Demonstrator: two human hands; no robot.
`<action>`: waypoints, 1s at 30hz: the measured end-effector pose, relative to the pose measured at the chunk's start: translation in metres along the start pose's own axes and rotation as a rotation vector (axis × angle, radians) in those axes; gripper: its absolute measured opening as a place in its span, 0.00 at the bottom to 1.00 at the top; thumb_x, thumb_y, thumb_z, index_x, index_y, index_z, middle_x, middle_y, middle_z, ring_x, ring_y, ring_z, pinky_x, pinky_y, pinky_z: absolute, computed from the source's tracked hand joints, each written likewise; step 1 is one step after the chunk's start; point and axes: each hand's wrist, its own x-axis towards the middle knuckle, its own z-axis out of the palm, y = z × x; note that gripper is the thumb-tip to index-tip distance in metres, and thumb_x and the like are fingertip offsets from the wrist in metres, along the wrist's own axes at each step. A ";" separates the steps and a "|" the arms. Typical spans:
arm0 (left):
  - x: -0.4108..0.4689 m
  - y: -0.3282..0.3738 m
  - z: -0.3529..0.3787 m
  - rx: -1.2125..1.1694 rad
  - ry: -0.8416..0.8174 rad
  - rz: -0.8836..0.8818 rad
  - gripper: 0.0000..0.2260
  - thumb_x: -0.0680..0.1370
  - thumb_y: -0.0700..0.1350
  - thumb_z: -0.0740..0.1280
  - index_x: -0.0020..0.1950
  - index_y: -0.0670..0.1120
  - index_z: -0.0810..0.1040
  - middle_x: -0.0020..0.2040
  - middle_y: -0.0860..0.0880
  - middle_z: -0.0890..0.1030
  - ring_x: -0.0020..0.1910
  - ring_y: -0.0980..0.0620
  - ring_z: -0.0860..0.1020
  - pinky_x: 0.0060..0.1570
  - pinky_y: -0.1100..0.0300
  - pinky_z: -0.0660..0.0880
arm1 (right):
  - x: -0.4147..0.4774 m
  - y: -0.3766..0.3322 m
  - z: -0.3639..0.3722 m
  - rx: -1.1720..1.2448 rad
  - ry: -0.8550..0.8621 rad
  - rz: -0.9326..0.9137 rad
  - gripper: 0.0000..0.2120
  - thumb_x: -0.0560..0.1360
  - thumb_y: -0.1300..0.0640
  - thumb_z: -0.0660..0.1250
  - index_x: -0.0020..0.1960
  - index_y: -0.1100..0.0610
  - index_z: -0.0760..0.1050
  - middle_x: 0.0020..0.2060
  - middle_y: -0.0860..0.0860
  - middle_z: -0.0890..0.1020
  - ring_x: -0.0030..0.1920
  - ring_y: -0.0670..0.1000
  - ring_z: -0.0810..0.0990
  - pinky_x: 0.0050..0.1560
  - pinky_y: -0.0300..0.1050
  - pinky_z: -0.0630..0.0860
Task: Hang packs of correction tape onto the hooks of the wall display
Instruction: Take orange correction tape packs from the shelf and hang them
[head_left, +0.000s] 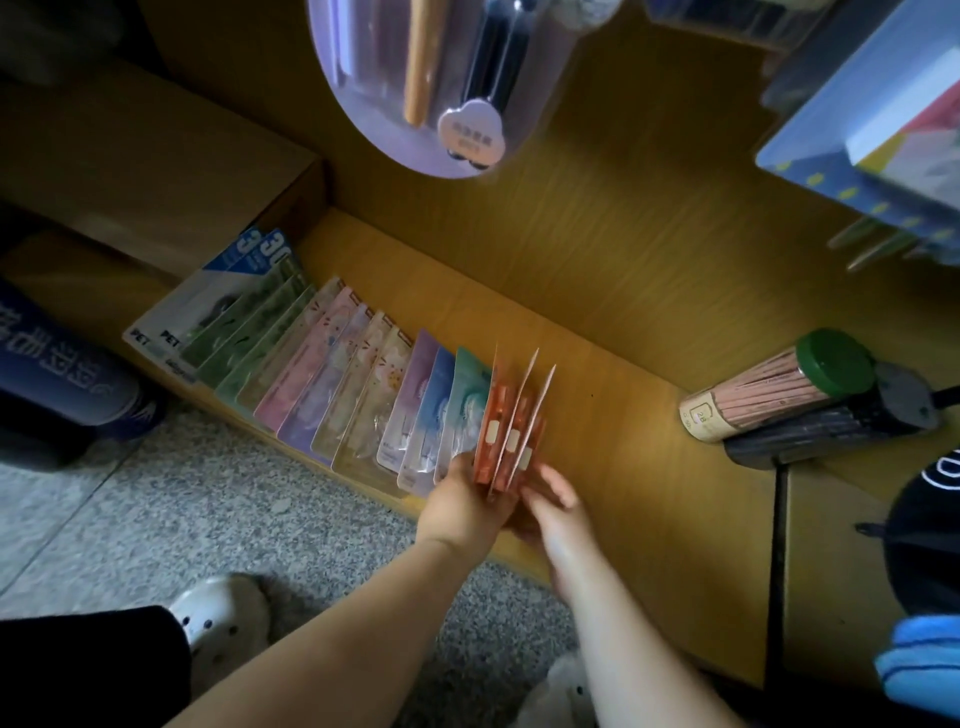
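A row of correction tape packs (332, 374) leans along the low wooden shelf (613, 415), in green, pink, purple, blue and teal. At the right end of the row stand three orange packs (511, 426), fanned apart. My left hand (465, 501) grips their lower left edge. My right hand (553, 501) holds them from the lower right, fingers against the bottom of the cards. No display hooks are clearly visible; hanging goods fill the top of the view.
A tube of pencils with a green lid (779, 387) lies on the shelf at right, over a dark pack. A lilac blister pack (441, 88) hangs overhead, a blue boxed item (872, 119) at top right. Cardboard boxes (156, 166) stand left. Speckled floor and white clogs below.
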 end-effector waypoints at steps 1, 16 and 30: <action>0.001 0.000 -0.001 0.011 0.010 0.003 0.18 0.74 0.52 0.66 0.60 0.45 0.69 0.54 0.46 0.81 0.53 0.45 0.79 0.53 0.55 0.76 | 0.000 0.001 -0.002 -0.027 0.012 -0.012 0.20 0.77 0.64 0.60 0.68 0.58 0.67 0.64 0.57 0.74 0.58 0.55 0.74 0.56 0.45 0.71; -0.016 -0.016 -0.001 -0.348 -0.325 -0.018 0.12 0.73 0.38 0.66 0.52 0.51 0.70 0.43 0.56 0.79 0.41 0.58 0.78 0.38 0.65 0.77 | 0.032 0.011 -0.031 0.158 -0.001 0.134 0.30 0.72 0.44 0.65 0.71 0.48 0.61 0.63 0.56 0.76 0.59 0.57 0.77 0.51 0.49 0.76; -0.119 0.017 -0.062 -0.482 -0.295 0.198 0.22 0.68 0.35 0.73 0.57 0.47 0.68 0.53 0.47 0.80 0.49 0.54 0.80 0.47 0.61 0.79 | -0.104 -0.047 -0.005 0.249 0.028 -0.240 0.20 0.75 0.57 0.65 0.64 0.50 0.64 0.53 0.55 0.77 0.43 0.50 0.78 0.38 0.43 0.74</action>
